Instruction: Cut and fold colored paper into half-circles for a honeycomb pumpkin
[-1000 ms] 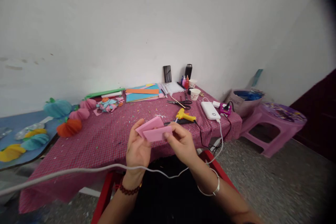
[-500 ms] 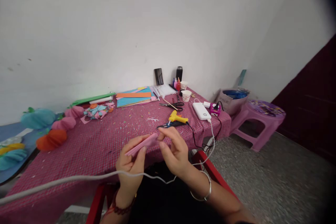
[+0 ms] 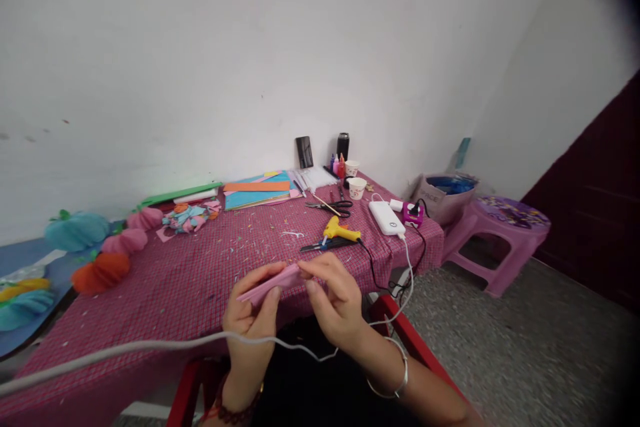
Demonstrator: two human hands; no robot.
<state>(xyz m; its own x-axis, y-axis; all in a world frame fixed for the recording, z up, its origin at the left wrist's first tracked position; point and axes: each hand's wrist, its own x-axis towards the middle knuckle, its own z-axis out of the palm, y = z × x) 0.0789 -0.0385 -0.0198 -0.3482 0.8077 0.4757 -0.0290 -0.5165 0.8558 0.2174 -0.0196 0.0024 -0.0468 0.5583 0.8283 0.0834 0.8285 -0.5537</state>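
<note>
A narrow stack of folded pink paper (image 3: pixel 270 285) is held above the near edge of the table. My left hand (image 3: pixel 253 310) grips its left part, thumb on the near side and fingers behind. At its right end, the thumb and forefinger of my right hand (image 3: pixel 335 297) are closed at the paper's edge; what lies between those fingertips is mostly hidden. Just beyond my hands, a yellow glue gun (image 3: pixel 340 230) rests on the cloth, with dark-handled scissors (image 3: pixel 330 244) partly under it.
Paper pumpkins (image 3: pixel 103 272) sit at the left of the checked tablecloth (image 3: pixel 200 273). Coloured sheets (image 3: pixel 257 197), paper scraps (image 3: pixel 190 215), black scissors (image 3: pixel 333 207), paper cups (image 3: pixel 357 188) and a white power bank (image 3: pixel 387 217) lie farther back. A white cable (image 3: pixel 150 345) crosses before my wrists.
My right hand's fingertips have come in from just off the paper's right end onto its edge. My left hand keeps its hold. The view has shifted slightly.
</note>
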